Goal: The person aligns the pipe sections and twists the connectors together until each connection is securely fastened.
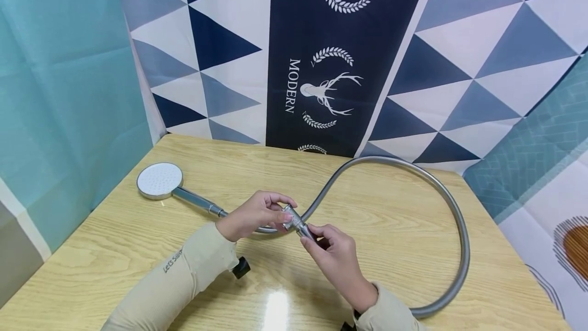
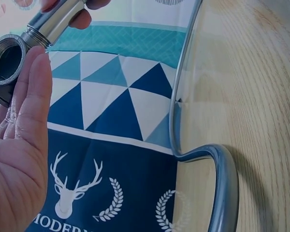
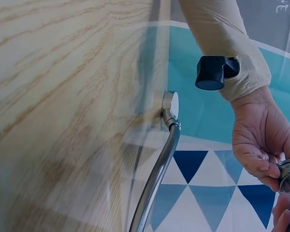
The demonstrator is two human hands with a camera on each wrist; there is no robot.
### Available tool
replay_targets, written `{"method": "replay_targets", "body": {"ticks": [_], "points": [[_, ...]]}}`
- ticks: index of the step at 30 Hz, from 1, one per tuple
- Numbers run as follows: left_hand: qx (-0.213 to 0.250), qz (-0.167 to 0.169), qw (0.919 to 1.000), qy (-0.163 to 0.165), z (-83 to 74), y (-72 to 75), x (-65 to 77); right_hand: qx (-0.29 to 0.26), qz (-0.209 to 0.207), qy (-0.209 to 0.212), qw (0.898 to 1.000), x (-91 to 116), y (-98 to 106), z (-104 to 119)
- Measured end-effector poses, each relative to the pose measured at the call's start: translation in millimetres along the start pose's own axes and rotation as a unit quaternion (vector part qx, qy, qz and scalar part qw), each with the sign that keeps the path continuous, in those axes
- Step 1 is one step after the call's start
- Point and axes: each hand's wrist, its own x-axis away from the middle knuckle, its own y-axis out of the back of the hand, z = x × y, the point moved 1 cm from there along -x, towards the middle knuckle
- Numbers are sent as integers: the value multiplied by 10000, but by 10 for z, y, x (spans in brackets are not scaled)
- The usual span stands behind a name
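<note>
Over the front middle of the table, both hands hold a chrome shower fitting (image 1: 289,214) at a slant. My left hand (image 1: 257,214) pinches its upper end between thumb and fingers. My right hand (image 1: 337,255) grips the smooth chrome sleeve (image 1: 307,233) at its lower end. In the left wrist view, the fitting shows a round threaded opening (image 2: 23,53), and the sleeve (image 2: 60,21) meets a threaded neck. Left of the hands, a round white-faced shower head (image 1: 160,180) with a chrome handle (image 1: 195,199) lies on the wooden table (image 1: 220,157).
A grey metal shower hose (image 1: 461,239) runs from the handle behind the hands, loops wide to the right and disappears near the right sleeve (image 1: 390,310). A patterned cloth (image 1: 229,65) hangs behind the table; a teal one (image 1: 64,91) hangs at the left.
</note>
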Motion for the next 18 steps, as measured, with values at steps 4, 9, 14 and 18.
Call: {"method": "replay_targets", "body": {"ticks": [4, 9, 14, 18], "points": [[-17, 14, 10000, -48, -5, 0, -5, -82, 50, -111, 9999, -9, 2, -2], [-43, -12, 10000, -15, -4, -5, 0, -100, 129, -443, 9989, -20, 10, 10], [-99, -48, 9999, 60, -13, -20, 2, 186, 206, -1171, 9927, -16, 12, 38], [-126, -33, 9999, 23, -36, -38, 5, 420, 198, -1390, 9892, 12, 2, 59]]}}
